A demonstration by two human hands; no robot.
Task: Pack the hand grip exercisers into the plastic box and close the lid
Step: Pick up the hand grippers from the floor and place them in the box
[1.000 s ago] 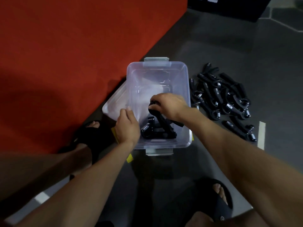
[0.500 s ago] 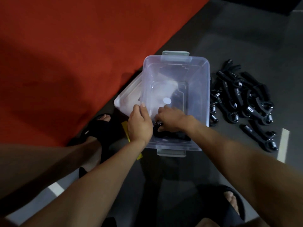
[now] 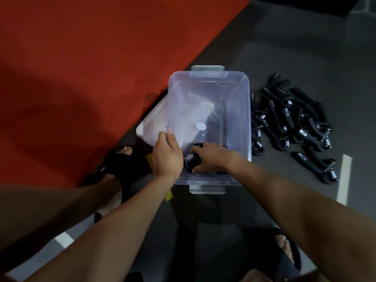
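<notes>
Here — exerciser point(image 3: 191, 159) between both hands, boxed.

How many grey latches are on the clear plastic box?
2: the far latch on the plastic box's far end, the near latch on the end nearest the person. None looks hidden.

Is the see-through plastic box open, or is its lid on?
Open. The clear plastic box has no lid on top; the white lid lies on the floor beside it.
</notes>
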